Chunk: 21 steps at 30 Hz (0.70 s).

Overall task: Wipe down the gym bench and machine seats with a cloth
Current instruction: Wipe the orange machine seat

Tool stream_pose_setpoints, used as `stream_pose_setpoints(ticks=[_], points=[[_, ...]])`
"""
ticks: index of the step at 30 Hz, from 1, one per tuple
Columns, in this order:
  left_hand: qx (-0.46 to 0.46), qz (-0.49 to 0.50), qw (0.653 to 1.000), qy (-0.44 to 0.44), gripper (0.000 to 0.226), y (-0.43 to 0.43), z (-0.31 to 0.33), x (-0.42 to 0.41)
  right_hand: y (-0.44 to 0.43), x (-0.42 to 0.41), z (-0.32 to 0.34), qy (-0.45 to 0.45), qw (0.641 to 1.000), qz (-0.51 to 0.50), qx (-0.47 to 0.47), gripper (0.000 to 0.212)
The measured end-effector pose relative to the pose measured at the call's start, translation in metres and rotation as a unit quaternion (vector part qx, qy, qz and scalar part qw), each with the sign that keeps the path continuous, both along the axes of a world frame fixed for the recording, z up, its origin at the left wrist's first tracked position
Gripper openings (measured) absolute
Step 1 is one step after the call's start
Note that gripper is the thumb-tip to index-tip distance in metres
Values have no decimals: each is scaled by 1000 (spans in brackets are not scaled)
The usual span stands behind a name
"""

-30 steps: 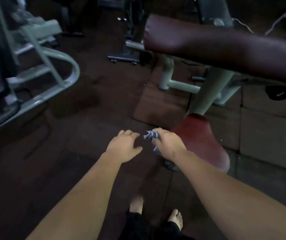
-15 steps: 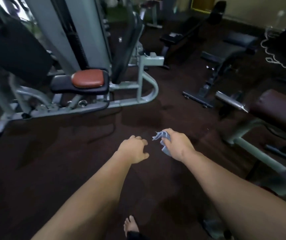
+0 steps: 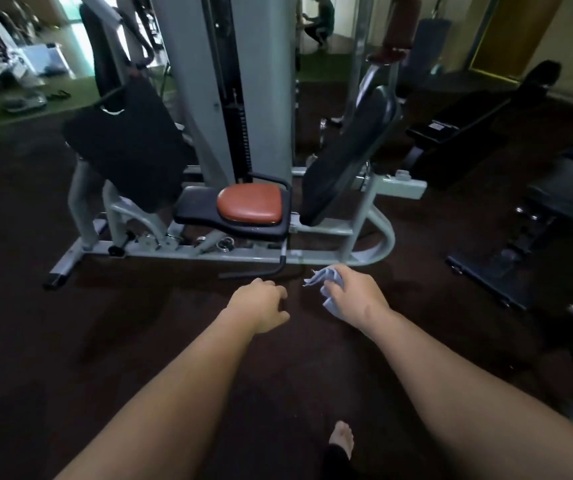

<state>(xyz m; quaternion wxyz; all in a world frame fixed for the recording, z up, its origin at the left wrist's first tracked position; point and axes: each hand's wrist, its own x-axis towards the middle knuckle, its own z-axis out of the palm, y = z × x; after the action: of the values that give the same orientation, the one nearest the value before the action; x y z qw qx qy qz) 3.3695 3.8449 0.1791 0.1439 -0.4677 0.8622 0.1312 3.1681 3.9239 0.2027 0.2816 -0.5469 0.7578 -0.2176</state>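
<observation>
- Head view: a person stands barefoot on the dark gym floor point(image 3: 70, 341) facing a multi-station machine. The right hand point(image 3: 354, 294) has its fingers curled round a bunched pale blue cloth point(image 3: 323, 277), held in the air short of the machine's frame.
- The left hand point(image 3: 260, 306) hangs beside it with fingers loosely curled, holding nothing and touching nothing.
- The orange-red seat pad point(image 3: 250, 204) sits on a black base straight ahead, between a black back pad point(image 3: 129, 143) on the left and a tilted black pad point(image 3: 347, 161) on the right. It looks like the next surface due for wiping.
- To do that well, the cloth would likely need shaking out flatter so more of it meets the vinyl. Overlapping strokes should run to the pad's edges, with the free hand steadying on the frame.
- A black bench point(image 3: 572, 188) lies well apart at the right, partly cut off by the picture's edge. Whether it has been wiped cannot be told.
- The cloth's far folds are hidden inside the fist, so its dampness and size stay unclear.
- Only one foot point(image 3: 342, 438) shows at the bottom, and the dim light blurs the hardware under the seat.
- A crouching figure point(image 3: 318, 22) far behind is too small to make out.
</observation>
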Motion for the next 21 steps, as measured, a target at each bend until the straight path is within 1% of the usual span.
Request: stream_pose_setpoints(ticks=[4,10,13,16,21], points=[[1,52,999,6,58,-85,-1,6,-109,-5,-9,45,997,58,18,26],[8,116,993,33,56,-203,0,10,-255,3,2,15,995,97,0,21],[6,124,992,35,53,-261,-7,16,-322,11,-8,-5,995,102,2,20],[6,122,992,31,53,-329,-21,26,-389,22,-24,-5,995,102,0,16],[26,99,994,22,54,-445,-57,40,-498,42,-65,-29,997,72,24,19]])
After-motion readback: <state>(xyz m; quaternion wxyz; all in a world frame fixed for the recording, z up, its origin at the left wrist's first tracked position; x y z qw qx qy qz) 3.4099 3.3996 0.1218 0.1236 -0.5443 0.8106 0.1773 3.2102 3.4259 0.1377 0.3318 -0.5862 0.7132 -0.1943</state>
